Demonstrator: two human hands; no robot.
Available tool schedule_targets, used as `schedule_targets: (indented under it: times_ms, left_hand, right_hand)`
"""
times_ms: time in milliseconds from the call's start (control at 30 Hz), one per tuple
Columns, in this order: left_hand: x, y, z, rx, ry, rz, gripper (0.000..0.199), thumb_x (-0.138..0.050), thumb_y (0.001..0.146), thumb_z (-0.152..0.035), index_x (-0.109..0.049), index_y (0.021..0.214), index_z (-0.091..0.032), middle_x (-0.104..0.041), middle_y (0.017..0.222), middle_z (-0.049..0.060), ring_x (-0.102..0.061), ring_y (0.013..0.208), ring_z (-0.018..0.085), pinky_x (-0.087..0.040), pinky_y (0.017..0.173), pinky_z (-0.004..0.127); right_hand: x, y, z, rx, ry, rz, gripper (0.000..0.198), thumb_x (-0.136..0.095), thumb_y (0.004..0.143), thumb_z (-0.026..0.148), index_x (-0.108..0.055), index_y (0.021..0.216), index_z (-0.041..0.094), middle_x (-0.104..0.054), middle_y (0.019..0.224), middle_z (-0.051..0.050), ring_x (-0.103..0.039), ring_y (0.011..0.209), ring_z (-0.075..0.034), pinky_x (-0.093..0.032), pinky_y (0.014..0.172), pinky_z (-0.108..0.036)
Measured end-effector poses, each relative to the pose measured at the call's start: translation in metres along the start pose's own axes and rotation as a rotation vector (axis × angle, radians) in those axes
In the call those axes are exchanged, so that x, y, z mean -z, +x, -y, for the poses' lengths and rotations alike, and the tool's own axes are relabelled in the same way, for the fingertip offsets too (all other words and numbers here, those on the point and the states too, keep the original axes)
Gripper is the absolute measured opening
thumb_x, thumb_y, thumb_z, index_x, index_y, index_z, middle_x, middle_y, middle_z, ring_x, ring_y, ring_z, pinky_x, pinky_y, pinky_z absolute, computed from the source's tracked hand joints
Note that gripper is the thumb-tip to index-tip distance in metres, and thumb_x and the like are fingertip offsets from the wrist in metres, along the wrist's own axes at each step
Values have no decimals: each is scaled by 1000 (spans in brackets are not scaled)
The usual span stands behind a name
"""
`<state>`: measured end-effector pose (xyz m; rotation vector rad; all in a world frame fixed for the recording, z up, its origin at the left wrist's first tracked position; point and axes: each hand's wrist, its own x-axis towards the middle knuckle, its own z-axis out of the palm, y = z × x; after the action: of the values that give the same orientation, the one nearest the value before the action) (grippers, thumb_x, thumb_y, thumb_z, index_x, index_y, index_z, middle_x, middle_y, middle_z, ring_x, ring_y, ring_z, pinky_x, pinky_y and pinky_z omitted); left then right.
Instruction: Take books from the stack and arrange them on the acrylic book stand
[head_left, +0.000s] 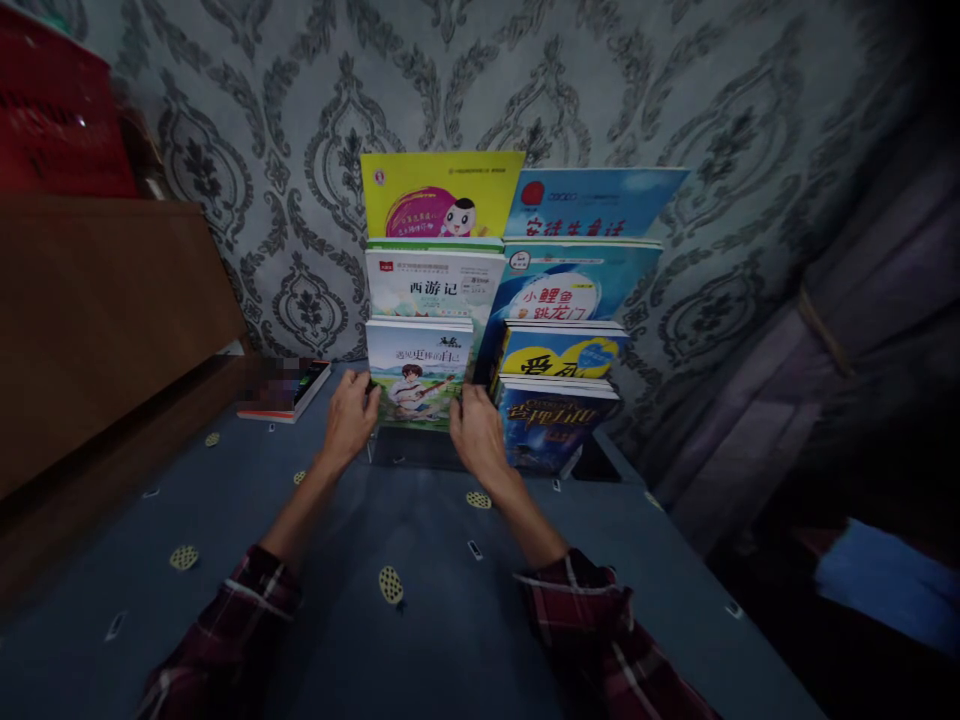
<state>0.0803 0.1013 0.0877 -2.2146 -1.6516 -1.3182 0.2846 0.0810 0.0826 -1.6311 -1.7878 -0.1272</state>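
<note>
My left hand (350,415) is at the left edge of a book (416,385) whose cover shows a figure with a guitar on grass. On its right edge rests my right hand (477,428); both hands have curled fingers and hold the book between them. It stands upright in a tiered, clear-looking rack (420,448), in front of a white-covered book (435,275) and a tall yellow one (480,180). Beside my right hand, the rack's right column has a dark blue book (551,425) in front, then a yellow-and-blue book (562,352) and two blue books behind.
A blue patterned cloth (330,620) covers the table. At the left lie flat books (289,390), beside a wooden cabinet (97,320) with a red box (60,110) on top. Patterned wallpaper (300,130) stands behind, and a tied curtain (780,370) hangs at the right.
</note>
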Motion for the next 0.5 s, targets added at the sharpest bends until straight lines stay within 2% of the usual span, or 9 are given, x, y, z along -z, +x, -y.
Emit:
schedule_targets:
  times_ms: [133, 333, 500]
  left_hand:
    - [0, 0, -1, 3, 30, 12, 11, -46, 94, -18, -56, 93, -21, -55, 94, 8, -59, 93, 26, -48, 83, 36]
    - [-3, -2, -2, 15, 0, -5, 10, -44, 94, -17, -53, 92, -22, -55, 95, 8, -58, 95, 26, -48, 86, 37]
    - [-5, -3, -5, 35, 24, -18, 12, -43, 94, -17, -54, 93, -21, -56, 97, 9, -59, 96, 26, -49, 85, 37]
  right_hand:
    - [-1, -2, 3, -3, 5, -13, 31, -42, 96, 18, -61, 118, 8, -62, 115, -21, -64, 99, -29, -51, 87, -40]
    - [-6, -3, 4, 31, 137, -129, 44, -43, 93, 20, -55, 132, 3, -59, 116, -23, -59, 111, -34, -50, 99, -50]
    - [-16, 0, -2, 69, 319, -189, 47, -43, 91, 18, -55, 136, 10, -60, 117, -20, -58, 114, -32, -50, 102, -50]
